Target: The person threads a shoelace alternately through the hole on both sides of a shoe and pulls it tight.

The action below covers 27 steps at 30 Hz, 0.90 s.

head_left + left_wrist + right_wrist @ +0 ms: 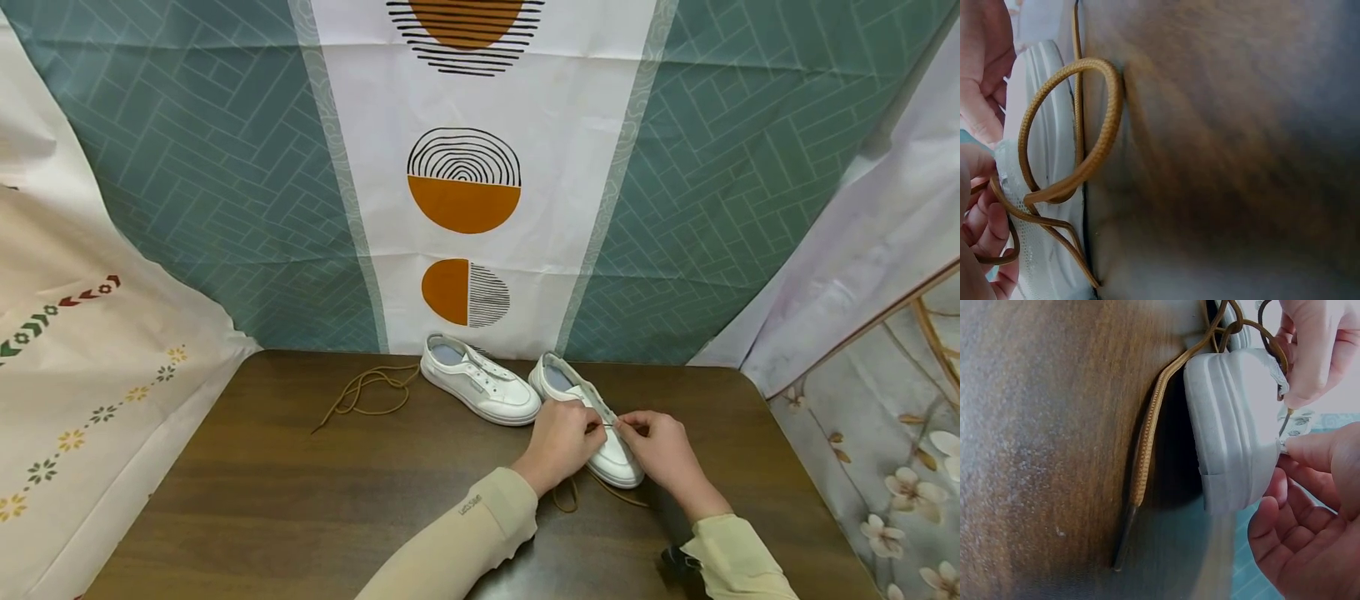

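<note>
Both hands work at a white sneaker standing toe toward me on the right. My left hand pinches a brown shoelace close to its dark tip, over the lacing opening. The fingertips of my right hand pinch the edge of the eyelet flap, and the lace tip spans the short gap between the hands. Beside the sole, the lace makes a loop, seen large in the left wrist view. Its other end, with a dark tip, lies along the table near the toe.
A second white sneaker, without a lace, stands left of the first, almost touching it. Farther left a loose brown lace lies tangled on the wooden table. Patterned cloth hangs behind the table's back edge.
</note>
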Tool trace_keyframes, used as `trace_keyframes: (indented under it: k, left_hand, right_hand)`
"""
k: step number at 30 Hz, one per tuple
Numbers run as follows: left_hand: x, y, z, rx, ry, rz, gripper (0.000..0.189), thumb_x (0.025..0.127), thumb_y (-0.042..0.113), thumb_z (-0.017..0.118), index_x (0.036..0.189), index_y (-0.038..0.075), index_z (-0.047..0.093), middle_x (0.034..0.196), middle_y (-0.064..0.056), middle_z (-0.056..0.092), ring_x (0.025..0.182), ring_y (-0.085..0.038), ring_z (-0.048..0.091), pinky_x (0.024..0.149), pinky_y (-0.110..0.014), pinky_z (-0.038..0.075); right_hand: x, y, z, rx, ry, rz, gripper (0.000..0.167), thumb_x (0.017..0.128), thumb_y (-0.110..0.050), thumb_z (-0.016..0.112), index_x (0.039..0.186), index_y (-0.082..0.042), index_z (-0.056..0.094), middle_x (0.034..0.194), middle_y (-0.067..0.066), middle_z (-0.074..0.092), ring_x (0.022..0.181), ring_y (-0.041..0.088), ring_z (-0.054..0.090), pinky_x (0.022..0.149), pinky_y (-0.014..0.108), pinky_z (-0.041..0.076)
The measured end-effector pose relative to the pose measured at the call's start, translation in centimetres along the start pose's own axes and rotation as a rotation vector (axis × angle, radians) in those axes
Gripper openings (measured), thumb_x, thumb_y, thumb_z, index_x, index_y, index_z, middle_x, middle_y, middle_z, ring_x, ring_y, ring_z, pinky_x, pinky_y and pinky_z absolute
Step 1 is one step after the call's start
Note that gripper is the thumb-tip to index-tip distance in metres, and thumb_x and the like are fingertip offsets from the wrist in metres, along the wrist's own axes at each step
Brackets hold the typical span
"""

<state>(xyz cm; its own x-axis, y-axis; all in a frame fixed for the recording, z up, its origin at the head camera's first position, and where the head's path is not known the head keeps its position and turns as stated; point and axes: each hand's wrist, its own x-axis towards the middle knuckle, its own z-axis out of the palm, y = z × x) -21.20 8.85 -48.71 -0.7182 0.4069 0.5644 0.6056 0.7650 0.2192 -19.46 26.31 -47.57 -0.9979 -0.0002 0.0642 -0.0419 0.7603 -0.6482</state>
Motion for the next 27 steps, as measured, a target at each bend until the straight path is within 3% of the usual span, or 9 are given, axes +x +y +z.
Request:
trace_keyframes:
  k: [5,9,16,23,27]
  left_hand:
    - [-0.2,-0.1,0.2,-0.037,0.041,-0.024,0.009,0.079,0.026,0.066,0.073,0.027,0.073,0.067,0.016,0.064,0.061,0.002,0.058,0.057,-0.018,0.042]
    - [-0.1,0.0,0.4,-0.029,0.027,-0.035,0.009,0.081,0.027,0.066,0.076,0.028,0.073,0.068,0.016,0.064,0.061,0.002,0.057,0.054,-0.018,0.041]
    - [0.5,0.5,0.1,0.041,-0.083,-0.060,0.012,0.084,0.037,0.066,0.078,0.031,0.074,0.070,0.016,0.064,0.062,-0.001,0.058,0.054,-0.020,0.043]
    - [1.1,1.1,-0.3,0.132,-0.219,-0.058,0.013,0.088,0.040,0.061,0.086,0.038,0.074,0.080,0.019,0.067,0.076,0.000,0.062,0.067,-0.029,0.048]
    - [1.2,1.3,-0.1,0.156,-0.225,-0.052,0.013,0.088,0.038,0.062,0.085,0.037,0.074,0.079,0.017,0.065,0.075,-0.003,0.061,0.064,-0.029,0.044]
  right_hand:
    - [0.0,0.1,0.2,-0.005,0.006,-0.021,0.022,0.089,-0.026,0.063,0.098,-0.008,0.071,0.095,0.008,0.071,0.075,0.014,0.060,0.059,0.025,0.048]
    - [-0.2,0.0,0.1,-0.004,0.012,-0.033,0.021,0.088,-0.025,0.063,0.097,-0.008,0.071,0.094,0.008,0.071,0.075,0.014,0.061,0.059,0.025,0.048]
    - [-0.2,0.0,0.1,-0.024,0.020,-0.044,0.020,0.088,-0.025,0.064,0.096,-0.008,0.072,0.093,0.007,0.071,0.074,0.013,0.060,0.058,0.023,0.048]
    - [-0.1,-0.1,0.0,-0.028,0.021,-0.036,0.020,0.087,-0.025,0.065,0.096,-0.007,0.071,0.092,0.007,0.071,0.075,0.013,0.060,0.059,0.024,0.047]
    - [-0.1,-0.2,0.0,-0.031,0.021,-0.030,0.022,0.088,-0.026,0.065,0.096,-0.007,0.072,0.093,0.008,0.071,0.076,0.013,0.061,0.060,0.024,0.047]
